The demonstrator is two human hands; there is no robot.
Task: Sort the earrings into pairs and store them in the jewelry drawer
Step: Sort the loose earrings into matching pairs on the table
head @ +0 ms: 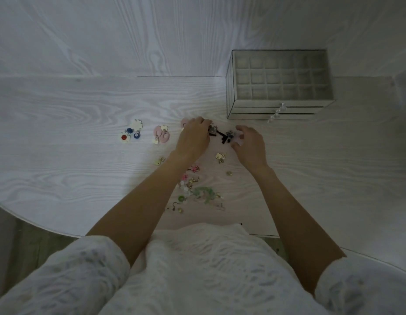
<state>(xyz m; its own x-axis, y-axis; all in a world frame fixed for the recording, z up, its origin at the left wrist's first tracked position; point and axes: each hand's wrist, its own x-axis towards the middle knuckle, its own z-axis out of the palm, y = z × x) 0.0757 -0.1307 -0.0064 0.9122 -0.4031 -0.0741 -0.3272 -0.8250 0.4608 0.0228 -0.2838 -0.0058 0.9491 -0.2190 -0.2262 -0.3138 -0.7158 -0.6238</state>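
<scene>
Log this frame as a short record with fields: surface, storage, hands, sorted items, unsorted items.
surface: pale wood-grain table
storage: clear jewelry box, gridded top tray looks empty, drawers shut
left hand: on the black earrings, grip unclear
right hand: fingers curled beside the same earrings
sorted items: red and blue flower earrings; pink earrings, far left of the hands
unsorted items: mixed earring pile between the forearms

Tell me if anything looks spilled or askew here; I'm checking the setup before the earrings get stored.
Nothing looks damaged or tipped. The jewelry box stands square on the table, drawers shut. The unsorted earrings lie in a loose heap near the table edge, expected mid-sort. Both hands work on dark earrings.
</scene>
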